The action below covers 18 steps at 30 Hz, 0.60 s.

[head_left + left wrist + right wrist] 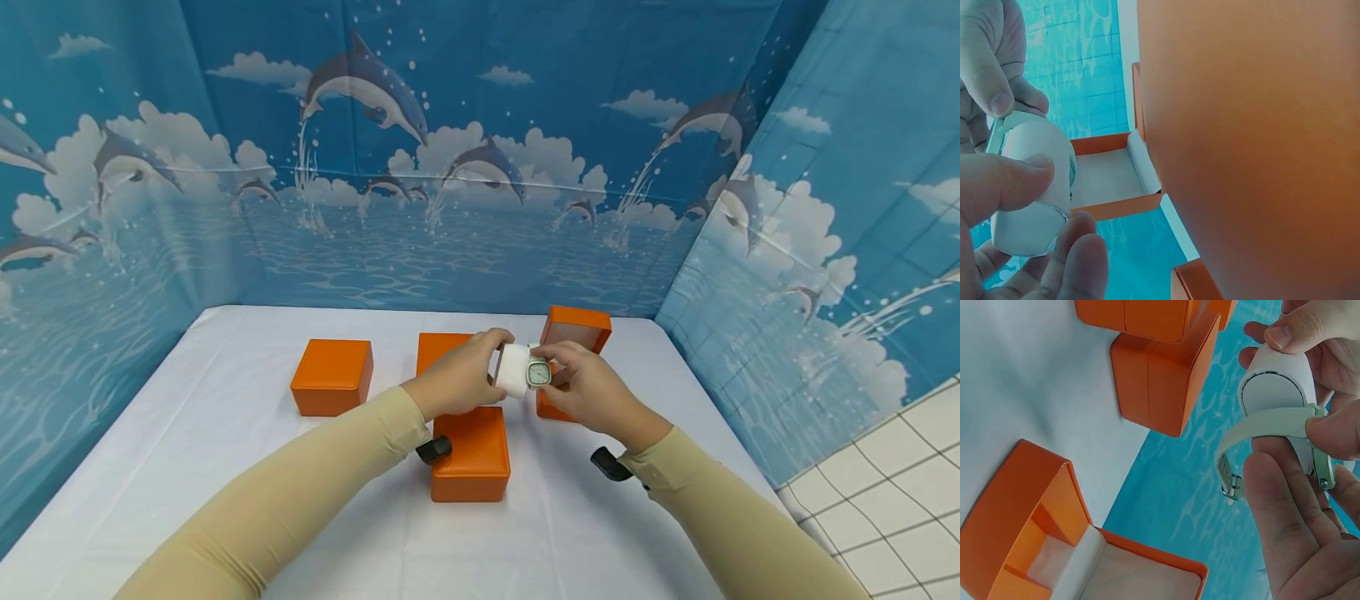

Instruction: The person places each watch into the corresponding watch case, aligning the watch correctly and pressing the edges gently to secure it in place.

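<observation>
My left hand grips a white watch cushion above the table. At the cushion's right end my right hand pinches a wristwatch with a square dial. In the right wrist view its pale green strap hangs unfastened in a curve, the metal buckle dangling. The strap lies across the cushion's end; whether the watch is going on or coming off cannot be told. Behind the right hand an orange watch box stands with its lid up; its compartment holds no cushion.
Closed orange boxes stand on the white-covered table: one at the left, one in front, and one behind my left hand. A dolphin-print curtain encloses the back and sides.
</observation>
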Motion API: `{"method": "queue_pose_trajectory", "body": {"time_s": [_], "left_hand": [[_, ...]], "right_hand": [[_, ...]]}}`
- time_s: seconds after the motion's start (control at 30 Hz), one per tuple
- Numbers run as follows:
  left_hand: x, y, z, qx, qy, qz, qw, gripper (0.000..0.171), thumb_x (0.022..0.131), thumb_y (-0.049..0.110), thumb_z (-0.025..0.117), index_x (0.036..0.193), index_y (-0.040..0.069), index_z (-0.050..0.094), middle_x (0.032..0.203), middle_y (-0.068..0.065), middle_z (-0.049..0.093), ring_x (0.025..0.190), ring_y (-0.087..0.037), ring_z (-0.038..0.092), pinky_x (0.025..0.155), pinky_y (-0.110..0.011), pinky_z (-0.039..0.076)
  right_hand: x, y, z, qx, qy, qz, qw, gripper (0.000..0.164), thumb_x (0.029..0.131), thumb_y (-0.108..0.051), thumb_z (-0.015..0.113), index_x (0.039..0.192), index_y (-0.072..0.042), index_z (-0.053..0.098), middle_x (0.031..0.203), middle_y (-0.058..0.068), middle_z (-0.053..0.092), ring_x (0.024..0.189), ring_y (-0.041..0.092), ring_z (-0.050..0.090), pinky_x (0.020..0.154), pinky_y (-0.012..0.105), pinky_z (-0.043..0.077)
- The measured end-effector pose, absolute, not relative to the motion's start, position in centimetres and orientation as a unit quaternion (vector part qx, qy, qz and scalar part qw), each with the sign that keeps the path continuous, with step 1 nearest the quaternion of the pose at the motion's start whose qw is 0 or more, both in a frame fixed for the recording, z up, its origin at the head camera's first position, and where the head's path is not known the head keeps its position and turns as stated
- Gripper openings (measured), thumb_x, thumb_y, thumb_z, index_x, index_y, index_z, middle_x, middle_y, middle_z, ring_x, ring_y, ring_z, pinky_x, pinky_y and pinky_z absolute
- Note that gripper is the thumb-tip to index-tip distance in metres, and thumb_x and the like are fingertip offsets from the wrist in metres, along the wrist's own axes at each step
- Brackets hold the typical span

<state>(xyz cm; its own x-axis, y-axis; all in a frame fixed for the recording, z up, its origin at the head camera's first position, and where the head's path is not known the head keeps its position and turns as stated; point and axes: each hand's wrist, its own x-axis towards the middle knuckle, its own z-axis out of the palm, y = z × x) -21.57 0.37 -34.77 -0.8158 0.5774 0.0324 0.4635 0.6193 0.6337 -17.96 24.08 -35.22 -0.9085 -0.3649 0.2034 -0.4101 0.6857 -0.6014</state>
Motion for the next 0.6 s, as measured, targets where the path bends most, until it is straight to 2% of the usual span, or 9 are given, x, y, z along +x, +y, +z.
{"method": "queue_pose_trajectory", "body": {"time_s": [0.33, 0.6], "left_hand": [[-21.36, 0.4, -34.95, 0.286, 0.893, 0.337, 0.087, 0.078, 0.093, 0.017, 0.082, 0.157, 0.017, 0.037, 0.147, -0.007, 0.051, 0.095, -0.012, 0.066, 0.083, -0.027, 0.059], [-21.3, 0.47, -35.18, 0.287, 0.888, 0.35, 0.078, 0.079, 0.092, 0.015, 0.083, 0.156, 0.016, 0.037, 0.142, -0.008, 0.052, 0.095, -0.012, 0.067, 0.081, -0.025, 0.06]], "right_hand": [[-17.75, 23.89, -35.01, 0.206, -0.916, 0.344, 0.023, 0.051, 0.095, -0.002, 0.075, 0.144, -0.001, 0.059, 0.135, 0.017, 0.061, 0.097, 0.028, 0.073, 0.084, 0.033, 0.065], [-17.73, 23.94, -34.89, 0.202, -0.914, 0.352, 0.023, 0.052, 0.095, -0.002, 0.075, 0.144, -0.002, 0.059, 0.136, 0.018, 0.061, 0.092, 0.02, 0.072, 0.082, 0.032, 0.065]]}}
